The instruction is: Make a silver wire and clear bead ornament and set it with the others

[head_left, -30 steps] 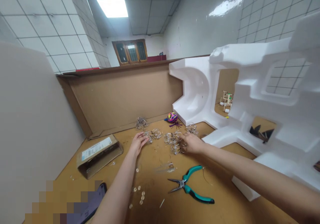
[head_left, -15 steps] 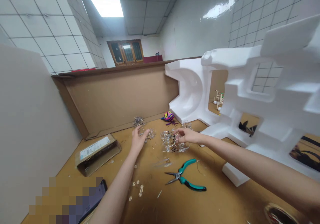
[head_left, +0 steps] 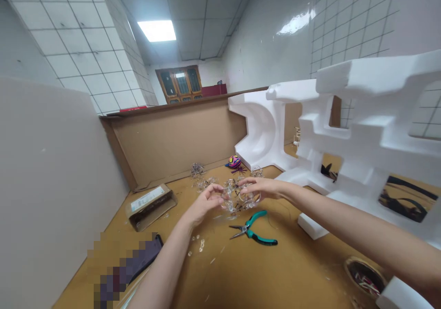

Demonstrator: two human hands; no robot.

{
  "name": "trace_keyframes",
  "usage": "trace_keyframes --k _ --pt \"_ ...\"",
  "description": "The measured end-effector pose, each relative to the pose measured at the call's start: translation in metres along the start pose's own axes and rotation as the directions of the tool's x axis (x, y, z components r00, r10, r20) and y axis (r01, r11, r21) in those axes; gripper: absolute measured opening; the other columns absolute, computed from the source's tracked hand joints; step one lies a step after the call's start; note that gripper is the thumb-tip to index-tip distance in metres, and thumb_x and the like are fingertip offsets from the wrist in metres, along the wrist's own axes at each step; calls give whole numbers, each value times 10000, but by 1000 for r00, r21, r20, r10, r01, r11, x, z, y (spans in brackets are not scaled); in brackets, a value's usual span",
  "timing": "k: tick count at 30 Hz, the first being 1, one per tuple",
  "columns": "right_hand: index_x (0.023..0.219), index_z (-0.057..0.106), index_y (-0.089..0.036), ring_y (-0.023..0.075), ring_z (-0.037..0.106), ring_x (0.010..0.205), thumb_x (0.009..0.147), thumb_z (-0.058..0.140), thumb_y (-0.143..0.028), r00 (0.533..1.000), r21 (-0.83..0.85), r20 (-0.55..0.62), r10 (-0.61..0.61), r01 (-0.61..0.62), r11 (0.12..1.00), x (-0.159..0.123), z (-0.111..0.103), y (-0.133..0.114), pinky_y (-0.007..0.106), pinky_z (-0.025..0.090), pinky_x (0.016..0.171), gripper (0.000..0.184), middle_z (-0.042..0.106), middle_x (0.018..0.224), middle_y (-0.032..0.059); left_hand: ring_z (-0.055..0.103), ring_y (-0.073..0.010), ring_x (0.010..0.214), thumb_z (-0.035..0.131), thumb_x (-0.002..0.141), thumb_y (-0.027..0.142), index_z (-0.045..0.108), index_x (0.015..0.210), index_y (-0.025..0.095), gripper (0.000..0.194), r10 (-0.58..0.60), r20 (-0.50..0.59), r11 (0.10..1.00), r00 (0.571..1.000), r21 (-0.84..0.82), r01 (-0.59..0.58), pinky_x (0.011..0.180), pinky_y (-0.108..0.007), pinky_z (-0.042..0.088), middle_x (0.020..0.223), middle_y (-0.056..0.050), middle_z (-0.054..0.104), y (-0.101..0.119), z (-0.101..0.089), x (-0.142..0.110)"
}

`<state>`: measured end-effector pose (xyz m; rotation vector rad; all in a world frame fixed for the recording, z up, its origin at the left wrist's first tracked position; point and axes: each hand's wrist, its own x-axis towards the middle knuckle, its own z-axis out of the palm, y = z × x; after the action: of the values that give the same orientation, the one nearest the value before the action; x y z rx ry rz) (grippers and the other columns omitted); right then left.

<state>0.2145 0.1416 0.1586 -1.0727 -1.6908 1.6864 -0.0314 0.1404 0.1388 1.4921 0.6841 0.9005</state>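
A see-through tangle of bent silvery wire with clear round parts (head_left: 237,203) stands between my hands above the table. My left hand (head_left: 206,202) is at its left edge, fingers curled and thumb below them. Over its upper right side reaches my right hand (head_left: 263,187), with bent fingertips closed on the wire. Its exact kind is hard to make out. Just in front lie long-nose pliers (head_left: 253,228) with teal-and-black handles, jaws spread and pointing left. More wire pieces (head_left: 206,183) lie behind my left hand, beside a darker wire bundle (head_left: 197,169).
White foam packing (head_left: 292,129) rises along the right. Cardboard (head_left: 179,139) walls the back. A small open box (head_left: 151,208) and a phone (head_left: 146,256) lie left, near small clear discs (head_left: 201,245). A colourful patterned ball-like object (head_left: 234,162) sits behind; a round container (head_left: 365,277) stands front right.
My left hand has moved right, from the loose wire pieces to the left edge of the wire tangle. My right hand stays at the tangle. The camera view has shifted slightly.
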Motion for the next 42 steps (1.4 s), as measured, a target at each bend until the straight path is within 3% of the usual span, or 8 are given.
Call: trace_keyframes --k 5,9,13,18,27,38,40,42 --pt "1170 439 -250 167 604 859 650 706 -309 999 167 34 -39 32 985 -21 1 5 343 532 718 588 530 1103 63 583 -167 855 703 625 283 500 839 191 309 25 -164 1000 986 1 -25 663 -285 507 864 5 547 3 8 -7" --pt "1126 444 -246 166 604 845 608 723 -226 995 192 -33 -97 102 976 -28 4 12 379 533 729 589 531 1026 41 580 -164 873 694 627 295 491 849 195 316 37 -177 999 984 -5 -38 666 -271 505 872 8 537 6 13 -10" --pt "940 477 -206 148 587 798 609 674 -181 979 115 -135 -153 169 979 -26 8 21 353 547 681 386 545 846 -2 584 -165 832 695 600 264 487 831 184 320 28 -164 999 986 34 -22 658 -288 514 839 -1 549 11 21 -10" --pt "749 492 -174 123 555 708 597 617 -154 964 -2 -219 -153 157 988 -26 7 26 281 549 577 198 515 734 -14 557 -106 605 671 545 183 475 723 170 265 10 -199 996 980 92 9 604 -283 511 678 31 548 14 23 -9" --pt "804 491 -178 150 597 783 613 619 -177 976 -65 -153 -157 149 987 -42 4 15 265 548 576 230 554 796 7 559 -102 604 664 549 183 483 734 171 259 27 -194 993 981 122 -3 641 -305 520 686 30 560 22 23 -12" --pt "854 488 -177 179 602 837 650 606 -188 974 -98 -130 -183 171 980 -45 2 22 273 546 587 236 558 860 26 549 -100 635 670 578 219 456 755 177 281 31 -137 986 990 164 -8 666 -326 522 717 32 535 22 28 -14" --pt "927 487 -179 190 600 878 657 607 -210 983 -123 -105 -150 136 983 -49 0 20 285 545 615 297 564 945 49 550 -101 613 655 583 219 450 753 178 270 24 -133 982 991 188 1 641 -322 521 699 34 529 20 31 -14" --pt "1090 454 -196 216 578 971 656 625 -251 994 -190 -43 -103 93 977 -54 -5 12 320 537 686 470 536 1106 90 547 -99 588 633 592 214 445 752 179 250 26 -129 975 991 221 4 624 -311 516 672 41 520 19 33 -13"
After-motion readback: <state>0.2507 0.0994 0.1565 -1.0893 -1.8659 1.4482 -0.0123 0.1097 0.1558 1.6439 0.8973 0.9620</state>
